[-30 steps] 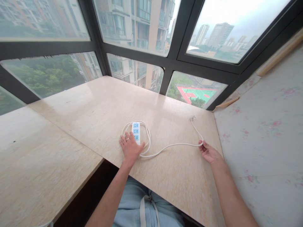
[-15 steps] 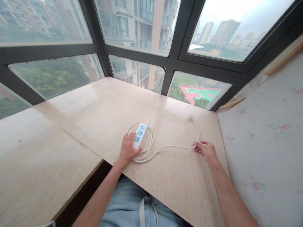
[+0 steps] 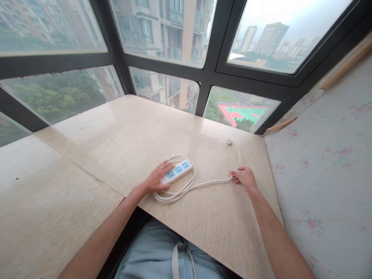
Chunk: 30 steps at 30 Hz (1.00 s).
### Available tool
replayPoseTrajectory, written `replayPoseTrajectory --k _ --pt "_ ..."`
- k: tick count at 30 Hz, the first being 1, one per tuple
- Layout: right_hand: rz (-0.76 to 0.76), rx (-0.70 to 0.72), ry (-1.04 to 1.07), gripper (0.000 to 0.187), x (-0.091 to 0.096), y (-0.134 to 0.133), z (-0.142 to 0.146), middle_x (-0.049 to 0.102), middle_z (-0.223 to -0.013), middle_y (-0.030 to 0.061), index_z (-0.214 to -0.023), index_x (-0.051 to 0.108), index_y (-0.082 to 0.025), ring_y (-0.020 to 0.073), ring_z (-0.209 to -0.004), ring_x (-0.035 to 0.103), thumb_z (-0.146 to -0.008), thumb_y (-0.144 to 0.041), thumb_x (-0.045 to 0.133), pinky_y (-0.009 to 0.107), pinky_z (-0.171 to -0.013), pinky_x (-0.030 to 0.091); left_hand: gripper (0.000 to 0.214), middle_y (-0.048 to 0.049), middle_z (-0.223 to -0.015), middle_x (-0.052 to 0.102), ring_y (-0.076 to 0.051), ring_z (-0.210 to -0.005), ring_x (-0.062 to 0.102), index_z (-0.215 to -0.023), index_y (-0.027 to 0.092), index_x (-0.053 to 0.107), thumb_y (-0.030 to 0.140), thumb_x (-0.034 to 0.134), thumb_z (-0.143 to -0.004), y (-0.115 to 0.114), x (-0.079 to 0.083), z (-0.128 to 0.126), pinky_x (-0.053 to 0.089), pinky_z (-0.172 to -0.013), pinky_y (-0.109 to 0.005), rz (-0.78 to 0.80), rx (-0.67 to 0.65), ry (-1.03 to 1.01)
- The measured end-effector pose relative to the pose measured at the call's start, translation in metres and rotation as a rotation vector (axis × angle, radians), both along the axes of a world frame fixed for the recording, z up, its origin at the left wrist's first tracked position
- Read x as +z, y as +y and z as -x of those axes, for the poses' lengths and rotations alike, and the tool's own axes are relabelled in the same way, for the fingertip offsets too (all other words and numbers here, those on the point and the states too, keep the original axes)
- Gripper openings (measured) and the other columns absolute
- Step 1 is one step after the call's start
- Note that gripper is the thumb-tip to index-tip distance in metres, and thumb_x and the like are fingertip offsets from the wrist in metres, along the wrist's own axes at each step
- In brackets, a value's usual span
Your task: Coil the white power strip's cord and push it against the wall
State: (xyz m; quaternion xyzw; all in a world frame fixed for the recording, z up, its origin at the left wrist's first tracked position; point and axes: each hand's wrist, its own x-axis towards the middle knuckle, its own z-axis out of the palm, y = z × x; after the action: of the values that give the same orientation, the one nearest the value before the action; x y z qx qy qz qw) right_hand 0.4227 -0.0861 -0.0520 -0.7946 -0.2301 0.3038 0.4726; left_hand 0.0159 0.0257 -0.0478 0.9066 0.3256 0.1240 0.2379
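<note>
A white power strip (image 3: 178, 171) with blue socket faces lies on the stone-look ledge, tilted up to the right. My left hand (image 3: 158, 177) grips its near left end, fingers on the far side and thumb on the near side. Loops of its white cord (image 3: 186, 190) lie around and under the strip. From there the cord runs right to my right hand (image 3: 244, 179), whose fingertips are pinched closed on it. Beyond that hand the cord curves away to its plug (image 3: 229, 142), which rests on the ledge near the window.
Dark window frames (image 3: 162, 65) border the ledge (image 3: 95, 135) at the back and left. A flower-patterned wall (image 3: 322, 170) rises close to my right arm. The ledge's front edge lies just before my lap, with a dark gap below it.
My left hand has turned the power strip clockwise, so its far end now points more to the right. The cord loops shifted with it. My right hand still pinches the cord.
</note>
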Motion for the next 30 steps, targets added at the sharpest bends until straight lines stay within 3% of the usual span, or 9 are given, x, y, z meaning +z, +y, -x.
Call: replayPoseTrajectory --k 5,9,13,17,20,22,26,30 --pt "0.114 0.080 -0.075 0.052 0.004 0.007 0.009 0.062 -0.049 -0.0029 -0.094 0.048 -0.020 0.0184 -0.044 0.063 -0.058 -0.020 0.085 0.022 -0.036 0.046 0.086 -0.0046 -0.153 0.040 -0.031 -0.147 0.023 -0.145 0.030 0.043 0.021 0.070 -0.064 0.014 0.005 -0.003 0.027 -0.117 -0.047 0.028 -0.155 0.012" --pt "0.207 0.107 -0.186 0.059 0.008 0.008 0.013 0.066 -0.058 0.0005 -0.108 0.049 -0.017 0.0208 -0.051 0.066 -0.061 -0.027 0.083 0.027 -0.046 0.050 0.083 -0.0049 -0.153 0.039 -0.029 -0.144 0.031 -0.142 0.031 0.048 0.021 0.072 -0.063 0.019 0.012 -0.007 0.032 -0.115 -0.041 0.033 -0.191 0.032" --pt "0.328 0.178 -0.419 0.065 0.009 0.005 0.020 0.073 -0.089 0.0128 -0.119 0.049 -0.016 0.0276 -0.081 0.071 -0.067 -0.040 0.079 0.034 -0.069 0.052 0.078 -0.0051 -0.157 0.031 -0.030 -0.134 0.046 -0.137 0.033 0.051 0.028 0.075 -0.063 0.020 0.022 -0.012 0.042 -0.107 -0.039 0.084 -0.151 0.092" --pt "0.417 0.226 -0.586 0.070 0.009 0.001 0.025 0.068 -0.112 0.0216 -0.131 0.044 -0.011 0.0331 -0.108 0.064 -0.079 -0.055 0.063 0.037 -0.084 0.048 0.067 -0.0127 -0.153 0.038 -0.033 -0.137 0.041 -0.129 0.024 0.057 0.039 0.076 -0.066 0.012 0.023 -0.027 0.035 -0.111 -0.045 0.023 -0.088 0.133" --pt "0.392 0.213 -0.566 0.071 0.009 -0.001 0.023 0.069 -0.108 0.0205 -0.135 0.042 -0.008 0.0331 -0.107 0.064 -0.083 -0.054 0.058 0.037 -0.085 0.046 0.068 -0.0206 -0.144 0.047 -0.037 -0.140 0.035 -0.129 0.016 0.053 0.042 0.073 -0.070 -0.010 0.023 -0.045 0.027 -0.114 -0.054 -0.068 0.102 0.118" --pt "0.368 0.211 -0.555 0.068 0.010 -0.002 0.020 0.071 -0.101 0.0165 -0.135 0.043 -0.009 0.0300 -0.101 0.066 -0.084 -0.052 0.057 0.035 -0.083 0.046 0.058 -0.0229 -0.140 0.049 -0.038 -0.139 0.035 -0.128 0.012 0.051 0.041 0.064 -0.080 -0.035 0.028 -0.058 0.030 -0.111 -0.055 -0.148 0.264 0.063" --pt "0.334 0.191 -0.525 0.060 0.007 -0.002 0.010 0.071 -0.088 0.0082 -0.132 0.046 -0.011 0.0226 -0.084 0.069 -0.086 -0.050 0.053 0.030 -0.078 0.047 0.040 -0.0180 -0.115 0.062 -0.033 -0.114 0.055 -0.112 0.014 0.058 0.045 0.056 -0.087 -0.093 0.042 -0.083 0.044 -0.096 -0.045 -0.171 0.212 -0.017" --pt "0.322 0.157 -0.487 0.057 0.002 0.004 0.001 0.070 -0.090 0.0074 -0.128 0.049 -0.012 0.0185 -0.072 0.067 -0.086 -0.050 0.052 0.027 -0.067 0.048 0.037 -0.0168 -0.099 0.063 -0.033 -0.094 0.057 -0.113 0.012 0.059 0.036 0.060 -0.085 -0.126 0.032 -0.103 0.046 -0.079 -0.045 -0.141 0.253 0.143"
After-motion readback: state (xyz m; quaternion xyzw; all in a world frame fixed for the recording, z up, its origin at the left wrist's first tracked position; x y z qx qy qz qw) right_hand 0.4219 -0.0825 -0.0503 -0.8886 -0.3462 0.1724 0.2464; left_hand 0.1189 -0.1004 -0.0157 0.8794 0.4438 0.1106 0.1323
